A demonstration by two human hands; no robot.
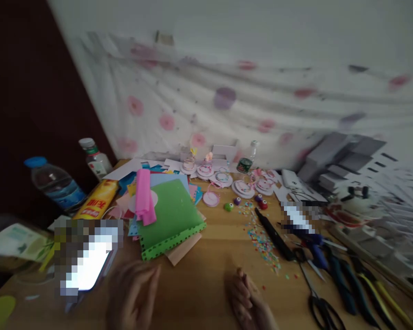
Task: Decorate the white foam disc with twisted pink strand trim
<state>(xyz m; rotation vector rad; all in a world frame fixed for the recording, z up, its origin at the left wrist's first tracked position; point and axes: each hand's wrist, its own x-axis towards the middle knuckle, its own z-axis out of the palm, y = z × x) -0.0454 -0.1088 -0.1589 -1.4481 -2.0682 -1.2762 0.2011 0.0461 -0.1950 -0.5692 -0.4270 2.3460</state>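
Note:
My left hand (134,293) is low in the view, between a bright phone (91,261) and the table's middle; it is blurred, with curled fingers and the thumb held a little apart, nothing visible in it. To its right, my right hand (246,298) rests near the front with fingers curled; whether something small is inside is hidden. Beyond my left hand lie a green sheet with a dotted edge (172,206), a rolled pink sheet (143,195) and a brown piece (184,248). Colourful confetti (263,245) is scattered beyond my right hand.
At the right lie scissors (321,307), a black tool (273,233), a blue glue gun (315,243) and pliers (342,279). Bottles (57,183) and a yellow packet (98,199) are at the left. Round white-and-pink ornaments (222,178) line the back, before a draped curtain.

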